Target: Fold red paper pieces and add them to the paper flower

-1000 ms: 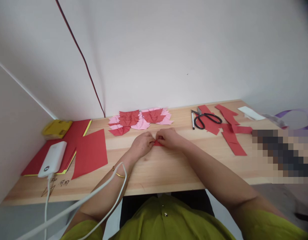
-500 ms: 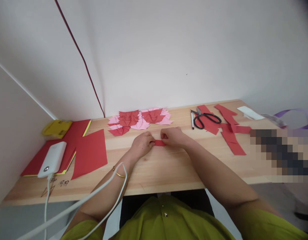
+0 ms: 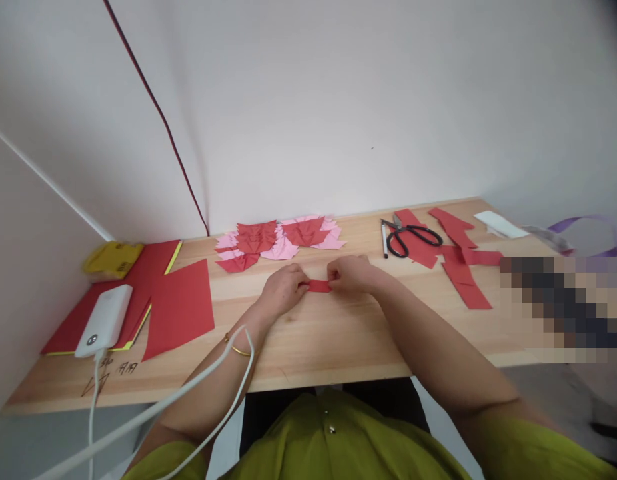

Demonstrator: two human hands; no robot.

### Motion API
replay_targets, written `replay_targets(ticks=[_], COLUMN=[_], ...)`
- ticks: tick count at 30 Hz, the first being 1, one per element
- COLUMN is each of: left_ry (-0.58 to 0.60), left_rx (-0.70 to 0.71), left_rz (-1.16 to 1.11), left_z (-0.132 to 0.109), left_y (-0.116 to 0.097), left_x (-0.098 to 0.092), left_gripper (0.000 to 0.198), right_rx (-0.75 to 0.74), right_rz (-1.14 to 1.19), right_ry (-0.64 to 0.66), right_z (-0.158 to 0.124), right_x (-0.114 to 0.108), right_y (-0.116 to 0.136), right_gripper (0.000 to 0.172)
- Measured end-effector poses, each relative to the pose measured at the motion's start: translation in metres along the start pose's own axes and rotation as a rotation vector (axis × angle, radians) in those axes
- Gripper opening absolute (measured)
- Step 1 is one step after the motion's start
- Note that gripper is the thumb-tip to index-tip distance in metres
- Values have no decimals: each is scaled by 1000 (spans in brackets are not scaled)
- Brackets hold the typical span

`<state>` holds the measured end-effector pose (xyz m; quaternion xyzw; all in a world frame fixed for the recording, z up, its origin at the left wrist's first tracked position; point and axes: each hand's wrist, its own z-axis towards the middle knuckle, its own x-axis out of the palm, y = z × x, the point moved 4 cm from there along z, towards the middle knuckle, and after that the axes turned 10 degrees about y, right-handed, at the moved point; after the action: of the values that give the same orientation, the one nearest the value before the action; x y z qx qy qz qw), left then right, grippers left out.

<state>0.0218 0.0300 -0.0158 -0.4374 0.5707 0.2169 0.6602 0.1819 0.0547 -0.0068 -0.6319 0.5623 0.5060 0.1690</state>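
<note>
A narrow strip of red paper (image 3: 319, 286) lies flat across the middle of the table between my two hands. My left hand (image 3: 287, 288) is closed at its left end, with thumb and fingers pinched on the paper. At the right end, my right hand (image 3: 352, 275) has its fingers curled down onto the strip. The hands cover both ends of the paper. Just behind them, against the wall, lie folded red paper pieces (image 3: 257, 236) and pink ones (image 3: 281, 251) with pointed edges.
Black-handled scissors (image 3: 412, 235) and a pen (image 3: 385, 240) lie on red paper scraps (image 3: 465, 283) at right. Leftward are a red sheet (image 3: 181, 310), a white power bank (image 3: 104, 320) with a cable (image 3: 92, 400), and a yellow packet (image 3: 113, 259). The cable crosses near my left forearm.
My right hand has slid slightly to the right along the strip, its fingers curled more tightly. My left hand stays in place at the left end.
</note>
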Motion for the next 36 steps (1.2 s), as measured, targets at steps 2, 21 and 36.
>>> replay_targets(ticks=[2, 21, 36], left_ry=[1, 11, 25], left_rx=[8, 11, 15], left_rz=[1, -32, -30], left_z=[0, 0, 0], left_y=[0, 2, 0], left_x=[0, 0, -2], left_gripper=[18, 21, 22], right_rx=[-112, -217, -156], right_rz=[9, -230, -59], right_ry=[-25, 61, -68], right_z=[-1, -26, 0], right_x=[-1, -10, 10], right_y=[6, 13, 15], right_gripper=[13, 21, 16])
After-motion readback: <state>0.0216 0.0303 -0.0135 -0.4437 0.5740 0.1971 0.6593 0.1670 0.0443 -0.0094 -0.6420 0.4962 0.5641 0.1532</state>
